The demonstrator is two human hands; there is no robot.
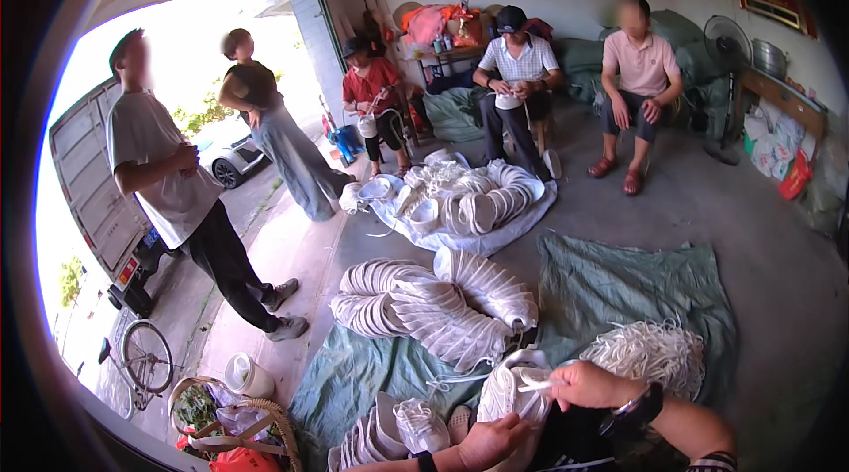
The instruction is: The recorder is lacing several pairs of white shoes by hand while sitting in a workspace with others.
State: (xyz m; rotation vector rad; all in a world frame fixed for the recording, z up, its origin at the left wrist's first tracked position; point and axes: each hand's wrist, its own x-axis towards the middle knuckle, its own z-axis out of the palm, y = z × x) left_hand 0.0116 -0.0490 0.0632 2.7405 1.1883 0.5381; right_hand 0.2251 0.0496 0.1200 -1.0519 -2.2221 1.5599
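A white sneaker [500,396] stands in front of me at the lower middle. My left hand [492,442] is closed at its near side, the fingers pressed together against the shoe. Above the shoe opening, my right hand [591,384] pinches a white shoelace [538,386] that runs to the shoe's upper. To the left stands another white sneaker [419,424], beside a row of nested pale shoes [376,433]. A heap of loose white laces [650,353] lies just beyond my right hand.
Long rows of nested pale shoes [451,317] lie ahead, partly on green sheeting [632,282]. Farther off, more shoes cover a white sheet [482,242]. Several people sit or stand around; two seated ones handle shoes. A basket [285,423] and a white bucket [256,379] stand at left.
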